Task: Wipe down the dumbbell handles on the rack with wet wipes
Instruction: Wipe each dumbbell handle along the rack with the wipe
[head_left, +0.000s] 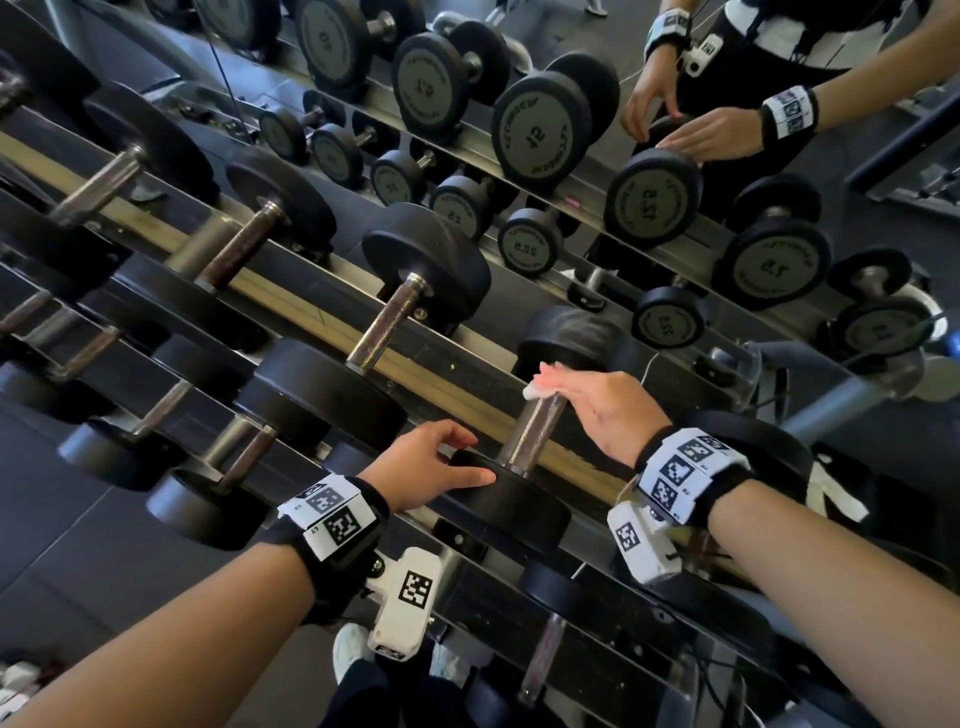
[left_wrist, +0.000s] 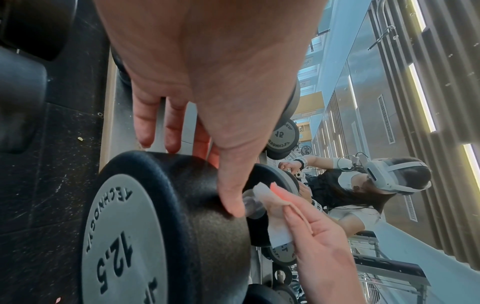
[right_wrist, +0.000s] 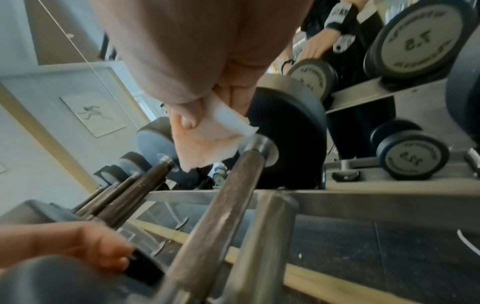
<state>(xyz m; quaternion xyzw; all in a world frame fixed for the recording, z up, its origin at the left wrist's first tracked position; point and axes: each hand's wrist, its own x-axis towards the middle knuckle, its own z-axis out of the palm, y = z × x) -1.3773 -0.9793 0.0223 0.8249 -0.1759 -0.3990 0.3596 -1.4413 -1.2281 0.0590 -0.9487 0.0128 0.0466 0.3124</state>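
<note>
Nearest the head camera are the two forearms with their black wristbands, reaching over the dumbbell rack. The left hand rests on the near weight head of one dumbbell, fingers loosely draped over the black rim and thumb laid along it, gripping nothing tightly. In the left wrist view that same hand spreads relaxed fingers over the head stamped 12.5.

Over to the right hand: it pinches a folded white wet wipe between thumb and fingers, right at the far end of the dumbbell handle, just beside the far weight head. The right wrist view shows the wipe held by the thumb with its lower edge touching the metal collar where the handle meets the far head.

The handle runs bare and shiny between the two hands. More dumbbells sit along the rack to the left, handles uncovered. Behind the rack, a mirror reflects the person and the weights.
</note>
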